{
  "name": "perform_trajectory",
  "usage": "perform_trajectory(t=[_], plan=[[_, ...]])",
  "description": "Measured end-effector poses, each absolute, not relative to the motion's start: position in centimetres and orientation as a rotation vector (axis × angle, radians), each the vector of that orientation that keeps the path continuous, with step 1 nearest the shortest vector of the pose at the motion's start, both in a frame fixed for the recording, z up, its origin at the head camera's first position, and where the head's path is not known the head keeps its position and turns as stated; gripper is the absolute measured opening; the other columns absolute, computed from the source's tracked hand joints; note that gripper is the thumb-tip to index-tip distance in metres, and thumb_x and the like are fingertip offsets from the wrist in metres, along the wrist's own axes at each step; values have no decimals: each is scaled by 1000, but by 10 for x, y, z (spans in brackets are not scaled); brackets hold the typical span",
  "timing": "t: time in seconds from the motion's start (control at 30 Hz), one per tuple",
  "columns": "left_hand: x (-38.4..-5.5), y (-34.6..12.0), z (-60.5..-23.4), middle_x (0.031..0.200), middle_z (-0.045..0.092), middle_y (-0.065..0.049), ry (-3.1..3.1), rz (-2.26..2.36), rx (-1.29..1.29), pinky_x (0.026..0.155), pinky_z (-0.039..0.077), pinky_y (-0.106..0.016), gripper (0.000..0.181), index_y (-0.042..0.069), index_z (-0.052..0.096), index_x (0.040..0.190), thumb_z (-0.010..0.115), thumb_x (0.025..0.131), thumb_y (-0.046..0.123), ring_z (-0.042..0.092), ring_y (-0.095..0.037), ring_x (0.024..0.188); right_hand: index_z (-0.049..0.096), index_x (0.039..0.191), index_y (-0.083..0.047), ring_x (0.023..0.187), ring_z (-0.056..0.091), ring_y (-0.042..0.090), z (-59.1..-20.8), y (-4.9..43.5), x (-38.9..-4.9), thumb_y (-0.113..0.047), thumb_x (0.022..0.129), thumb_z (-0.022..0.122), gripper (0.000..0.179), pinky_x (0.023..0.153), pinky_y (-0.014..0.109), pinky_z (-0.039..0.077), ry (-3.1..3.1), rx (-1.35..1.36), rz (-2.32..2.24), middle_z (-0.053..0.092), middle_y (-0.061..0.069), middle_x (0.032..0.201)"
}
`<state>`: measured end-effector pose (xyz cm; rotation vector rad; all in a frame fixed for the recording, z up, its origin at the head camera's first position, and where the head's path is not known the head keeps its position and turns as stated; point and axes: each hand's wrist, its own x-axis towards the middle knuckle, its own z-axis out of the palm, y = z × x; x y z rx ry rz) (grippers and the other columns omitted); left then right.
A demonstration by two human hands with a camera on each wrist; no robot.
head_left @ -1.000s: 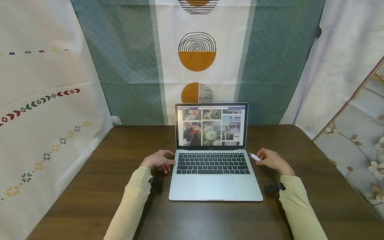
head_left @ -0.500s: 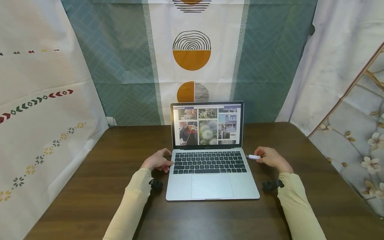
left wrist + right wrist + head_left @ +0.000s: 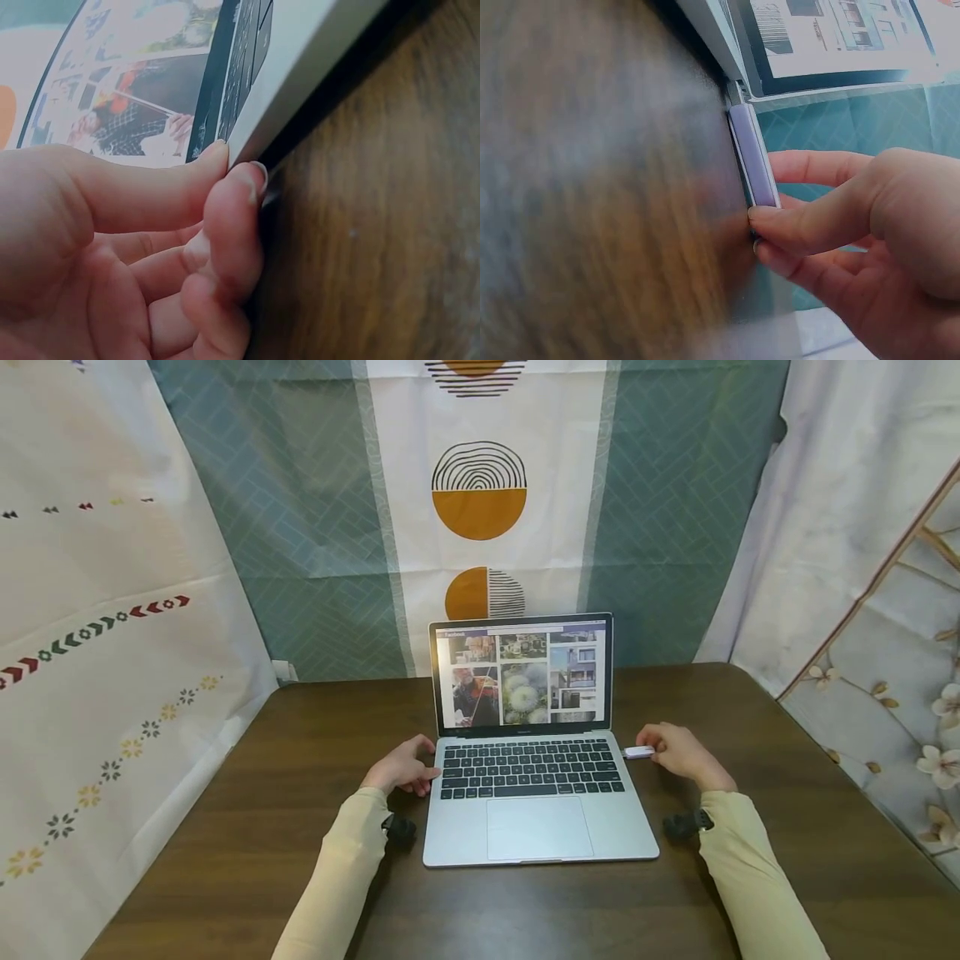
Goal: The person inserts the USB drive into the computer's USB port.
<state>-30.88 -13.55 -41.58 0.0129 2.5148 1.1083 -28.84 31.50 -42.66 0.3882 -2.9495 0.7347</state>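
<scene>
An open silver laptop [image 3: 459, 839] stands on the table, its screen lit with a page of photos. My left hand [image 3: 401, 768] grips the laptop's left edge. In the left wrist view the thumb [image 3: 150, 191] lies at the upper rim and the index finger [image 3: 234, 217] is under it. My right hand [image 3: 682, 753] pinches the rear end of a small white-and-lilac USB stick [image 3: 754, 154] between thumb and fingers. The stick's metal plug [image 3: 736, 91] meets the laptop's right side; how deep it sits I cannot tell.
The dark wooden table [image 3: 217, 860] extends on both sides of the laptop. A green and white patterned cloth [image 3: 315, 527] hangs behind the table, and pale printed cloths [image 3: 112, 718] hang at the sides. Black wrist cameras [image 3: 678, 825] are strapped on both wrists.
The right hand has turned the USB stick from a slant to nearly level and brought it against the laptop's right side. The left hand stays at the left edge. The head view shifted slightly.
</scene>
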Motion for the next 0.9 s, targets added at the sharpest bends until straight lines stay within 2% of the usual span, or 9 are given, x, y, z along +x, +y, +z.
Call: perform_trajectory(t=[0.33,0.6,0.9], plan=[[-311,-135,-420,66,60,-7,2539,1099,28,56,48,-26,44,8,45,128,67,90,14,58,-17,55,67,93,-3,78,60,28,-426,321,-287,12,77,65,21,76,50,52,-2953,437,740,63,14,85],[-310,-133,-420,66,61,-9,2560,1089,27,56,49,-26,42,8,46,126,68,90,13,59,-17,54,68,88,-4,73,59,24,-424,319,-292,12,75,63,21,72,46,53,-2952,443,637,67,13,82],[-311,-134,-421,66,60,-9,2564,1106,28,56,49,-27,42,8,47,126,67,90,13,58,-17,54,64,89,-4,76,58,26,-423,319,-297,13,76,62,21,73,44,52,-3010,451,627,65,14,84]])
